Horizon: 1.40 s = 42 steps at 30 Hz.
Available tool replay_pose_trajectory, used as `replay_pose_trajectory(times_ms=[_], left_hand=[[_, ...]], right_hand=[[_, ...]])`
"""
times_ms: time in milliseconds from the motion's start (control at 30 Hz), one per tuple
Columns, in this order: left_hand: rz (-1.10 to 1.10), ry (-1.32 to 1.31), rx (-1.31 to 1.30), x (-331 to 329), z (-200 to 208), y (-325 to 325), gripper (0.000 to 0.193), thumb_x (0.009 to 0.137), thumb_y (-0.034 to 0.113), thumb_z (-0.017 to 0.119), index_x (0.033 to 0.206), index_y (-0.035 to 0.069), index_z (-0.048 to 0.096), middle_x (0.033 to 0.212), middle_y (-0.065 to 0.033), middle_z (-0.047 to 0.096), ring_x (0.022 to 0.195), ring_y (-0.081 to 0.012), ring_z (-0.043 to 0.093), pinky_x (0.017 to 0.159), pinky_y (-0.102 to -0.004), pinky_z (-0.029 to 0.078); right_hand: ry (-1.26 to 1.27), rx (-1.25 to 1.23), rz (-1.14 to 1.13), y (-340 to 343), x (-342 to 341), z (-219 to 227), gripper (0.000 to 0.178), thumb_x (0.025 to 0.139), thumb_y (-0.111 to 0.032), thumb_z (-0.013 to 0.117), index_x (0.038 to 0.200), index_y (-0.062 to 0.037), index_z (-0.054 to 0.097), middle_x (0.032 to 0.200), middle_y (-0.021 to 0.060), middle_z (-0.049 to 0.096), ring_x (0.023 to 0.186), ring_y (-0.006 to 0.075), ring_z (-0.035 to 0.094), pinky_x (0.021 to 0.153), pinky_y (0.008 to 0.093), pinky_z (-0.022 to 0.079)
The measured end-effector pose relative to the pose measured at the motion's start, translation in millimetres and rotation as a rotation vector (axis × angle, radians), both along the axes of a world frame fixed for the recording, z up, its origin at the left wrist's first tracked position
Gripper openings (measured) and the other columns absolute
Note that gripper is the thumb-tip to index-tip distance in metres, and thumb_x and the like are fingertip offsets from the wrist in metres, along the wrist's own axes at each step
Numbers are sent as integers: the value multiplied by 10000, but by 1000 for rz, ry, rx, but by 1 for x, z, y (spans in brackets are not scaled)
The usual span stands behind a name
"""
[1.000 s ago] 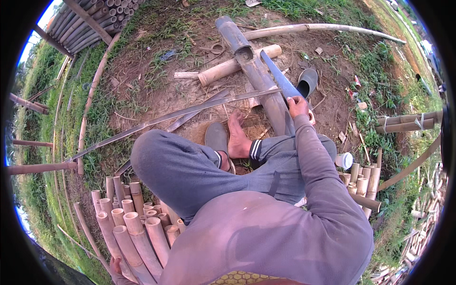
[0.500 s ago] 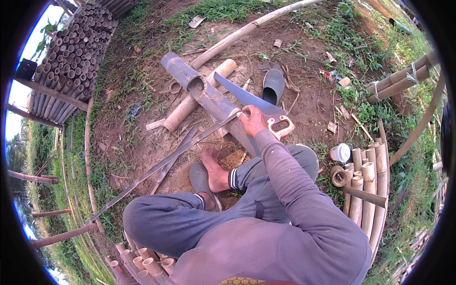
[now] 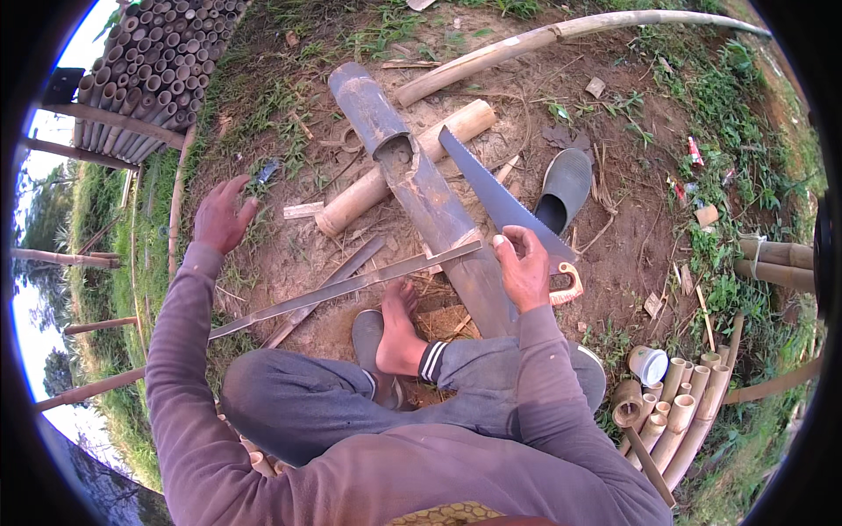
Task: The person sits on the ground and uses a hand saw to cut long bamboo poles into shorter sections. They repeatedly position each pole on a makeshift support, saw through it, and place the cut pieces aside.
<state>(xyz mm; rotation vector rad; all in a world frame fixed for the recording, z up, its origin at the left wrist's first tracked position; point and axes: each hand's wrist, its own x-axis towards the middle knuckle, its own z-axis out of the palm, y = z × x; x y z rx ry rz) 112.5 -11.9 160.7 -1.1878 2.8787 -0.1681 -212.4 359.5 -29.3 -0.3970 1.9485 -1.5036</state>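
A thick bamboo pole (image 3: 443,206) with a notch cut in its upper side slants toward my lap, lying across a shorter, paler bamboo piece (image 3: 355,198). One end of a long split bamboo strip (image 3: 351,285) rests on the pole; the strip runs down to the left past my knee. Just right of that end is my right hand (image 3: 528,272), thumb and fingers bent but apart, with nothing seen between them. My left hand (image 3: 223,215) is raised over the ground at the left, open and holding nothing. A hand saw (image 3: 498,188) lies right of the pole, its handle partly behind my right hand.
Another bamboo strip (image 3: 326,291) lies under the long one. A loose shoe (image 3: 564,188) is beyond the saw. At the right stand a white tub (image 3: 647,364) and several bamboo lengths (image 3: 680,408). Stacked bamboo (image 3: 158,66) fills a rack at the far left.
My right hand has let go of the strip's end on the pole. My left hand has risen from the lower left into the open. The view has shifted.
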Motion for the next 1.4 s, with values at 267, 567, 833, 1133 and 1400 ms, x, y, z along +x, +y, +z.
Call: replay_pose_trajectory(times_ms=[267,567,833,1133,1400], left_hand=[[-16,-176,216,-363,-161,-73,655,933,246,740,1517,183,452,1401,-161,647,1339,-365,607,1070,-512,528],[105,-246,192,-417,-242,-108,590,835,237,839,1335,181,530,1375,-133,652,1247,-363,675,1077,-575,482],[-150,115,9,-356,-117,-65,564,759,189,836,1232,127,535,1154,-156,660,1057,-426,682,896,-521,571],[-3,66,-175,10,-22,-2,695,707,79,820,1337,56,527,1154,-168,632,1089,-409,648,944,-514,516],[547,-59,-592,409,4,95,556,833,114,760,1369,166,623,1273,-71,694,1232,-307,638,1110,-490,428]], right_hand=[[472,403,15,24,-17,3,258,890,-188,770,1104,-52,718,1018,149,693,987,356,647,890,483,499],[296,495,117,24,-19,-3,324,896,-297,764,1147,-99,711,1099,118,693,1072,362,629,942,521,458],[290,432,81,29,-14,-11,345,906,-324,764,1136,-73,713,1060,130,714,1063,360,658,925,513,494],[230,388,-33,27,-32,-10,453,929,-375,750,1180,0,712,1098,210,748,1056,365,724,946,460,556],[-78,-223,-147,5,-32,10,464,1052,-398,659,1321,-21,641,1134,105,740,988,215,706,894,358,554]])
